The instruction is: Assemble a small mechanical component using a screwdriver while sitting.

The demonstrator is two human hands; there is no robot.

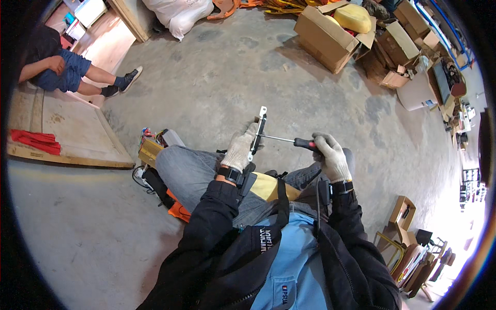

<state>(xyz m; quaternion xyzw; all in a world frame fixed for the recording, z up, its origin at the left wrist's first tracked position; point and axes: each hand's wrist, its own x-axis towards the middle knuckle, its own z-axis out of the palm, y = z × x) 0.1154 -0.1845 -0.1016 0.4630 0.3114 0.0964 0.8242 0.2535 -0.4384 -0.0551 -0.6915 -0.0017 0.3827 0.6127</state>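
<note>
My left hand (242, 149), in a knit work glove, is closed around a narrow black part with white metal brackets at its ends (261, 124), held upright above my left knee. My right hand (330, 155), also gloved, grips the red-and-black handle of a screwdriver (304, 143). Its thin metal shaft runs left and its tip meets the black part near its middle. Both hands hover over my lap; I sit with jeans-clad knees raised.
A small yellow device and cables (151, 150) lie on the concrete floor by my left knee. Another person sits on a wooden platform (77, 129) at the far left. Open cardboard boxes (330, 36) crowd the far right. A white sack (178, 15) lies at the back.
</note>
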